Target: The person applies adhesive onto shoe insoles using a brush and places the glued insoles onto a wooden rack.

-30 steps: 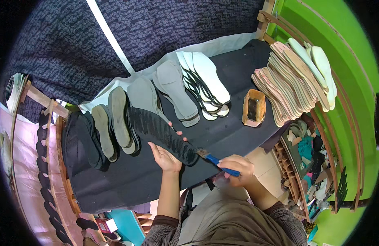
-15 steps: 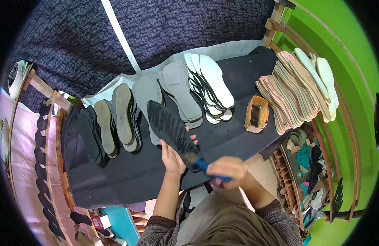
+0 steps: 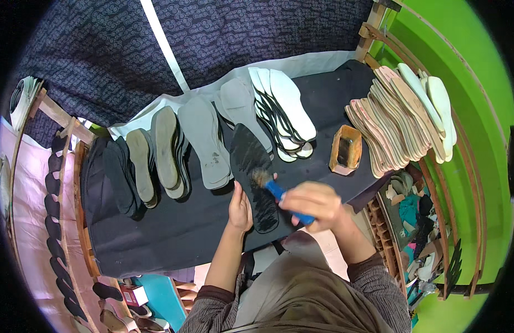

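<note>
My left hand [image 3: 241, 210] grips a black shoe sole [image 3: 251, 149] by its edges, thumb on the near side and the other fingers mostly hidden beneath. Wet-looking streaks cover the sole's upper face. In my right hand [image 3: 317, 204], fingers are wrapped round the blue handle of a paintbrush [image 3: 276, 190]. Its light brown bristles rest on the middle of the sole. Behind the sole lie grey soles [image 3: 204, 139] in an overlapping pile. An open box [image 3: 346, 150], stained dark inside, stands to the right.
A black cloth covers the table [image 3: 168, 238]. Further piles hold white soles [image 3: 290, 100], brown-grey soles [image 3: 167, 150] and black soles [image 3: 119, 177]. Tan soles [image 3: 395, 122] are stacked at the right end. Wooden racks [image 3: 457, 166] flank the table, with scraps [image 3: 418, 222] below right.
The sole has turned more upright and its tip has shifted right. The brush bristles have moved from the near end up to the sole's middle.
</note>
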Tool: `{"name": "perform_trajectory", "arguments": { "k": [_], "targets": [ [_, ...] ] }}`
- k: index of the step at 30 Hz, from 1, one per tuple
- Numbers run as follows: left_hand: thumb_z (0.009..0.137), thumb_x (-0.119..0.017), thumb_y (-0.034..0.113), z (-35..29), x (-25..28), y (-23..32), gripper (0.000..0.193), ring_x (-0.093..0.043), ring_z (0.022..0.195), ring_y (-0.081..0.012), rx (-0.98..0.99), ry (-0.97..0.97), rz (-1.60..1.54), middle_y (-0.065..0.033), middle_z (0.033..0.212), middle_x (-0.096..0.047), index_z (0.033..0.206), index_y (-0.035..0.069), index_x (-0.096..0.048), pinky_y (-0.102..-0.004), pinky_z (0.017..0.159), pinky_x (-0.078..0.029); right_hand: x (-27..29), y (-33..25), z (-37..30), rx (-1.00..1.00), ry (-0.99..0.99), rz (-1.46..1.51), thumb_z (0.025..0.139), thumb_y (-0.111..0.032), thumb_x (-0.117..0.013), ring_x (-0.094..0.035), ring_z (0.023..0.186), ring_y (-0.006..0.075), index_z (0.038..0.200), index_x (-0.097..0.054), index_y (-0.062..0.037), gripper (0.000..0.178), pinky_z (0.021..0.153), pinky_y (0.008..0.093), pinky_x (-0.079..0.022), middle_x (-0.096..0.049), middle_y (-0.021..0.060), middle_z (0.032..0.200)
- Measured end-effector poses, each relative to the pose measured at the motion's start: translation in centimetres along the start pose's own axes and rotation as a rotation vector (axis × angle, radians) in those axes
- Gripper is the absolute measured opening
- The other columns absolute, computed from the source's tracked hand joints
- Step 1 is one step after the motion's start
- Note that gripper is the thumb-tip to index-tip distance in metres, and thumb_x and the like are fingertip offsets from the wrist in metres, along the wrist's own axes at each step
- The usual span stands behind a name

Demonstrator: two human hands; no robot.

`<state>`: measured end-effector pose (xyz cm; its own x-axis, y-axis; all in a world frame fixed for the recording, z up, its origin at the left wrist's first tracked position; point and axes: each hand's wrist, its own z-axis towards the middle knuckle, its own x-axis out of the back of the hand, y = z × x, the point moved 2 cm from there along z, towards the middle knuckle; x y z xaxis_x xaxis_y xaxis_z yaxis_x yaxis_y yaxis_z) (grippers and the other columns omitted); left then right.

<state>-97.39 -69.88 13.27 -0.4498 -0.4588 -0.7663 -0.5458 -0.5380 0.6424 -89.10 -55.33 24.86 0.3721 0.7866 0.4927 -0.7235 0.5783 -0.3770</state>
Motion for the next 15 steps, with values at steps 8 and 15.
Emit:
{"name": "perform_trajectory", "arguments": {
  "k": [8,15],
  "targets": [
    [0.096,-0.014,0.054,0.1,0.2,0.0,0.070,-0.058,0.102,-0.0284,-0.036,0.003,-0.019,-0.0208,0.130,-0.048,0.136,0.000,-0.033,-0.0428,0.093,-0.044,-0.3,-0.5,0.2,-0.004,-0.122,0.100,0.061,-0.004,-0.069,-0.063,0.074,0.0278,0.089,-0.063,0.0008,0.029,0.065,0.0347,-0.052,-0.063,0.0127,0.088],
    [0.097,-0.013,0.050,-0.3,0.1,0.4,0.067,-0.058,0.100,-0.0275,-0.043,0.032,-0.041,-0.0212,0.129,-0.049,0.135,-0.001,-0.035,-0.0409,0.089,-0.047,-1.3,-0.9,-0.3,0.026,-0.122,0.064,0.064,-0.006,-0.070,-0.063,0.070,0.0271,0.092,-0.065,-0.0001,0.029,0.059,0.0340,-0.051,-0.064,0.0129,0.090]
  ]
}}
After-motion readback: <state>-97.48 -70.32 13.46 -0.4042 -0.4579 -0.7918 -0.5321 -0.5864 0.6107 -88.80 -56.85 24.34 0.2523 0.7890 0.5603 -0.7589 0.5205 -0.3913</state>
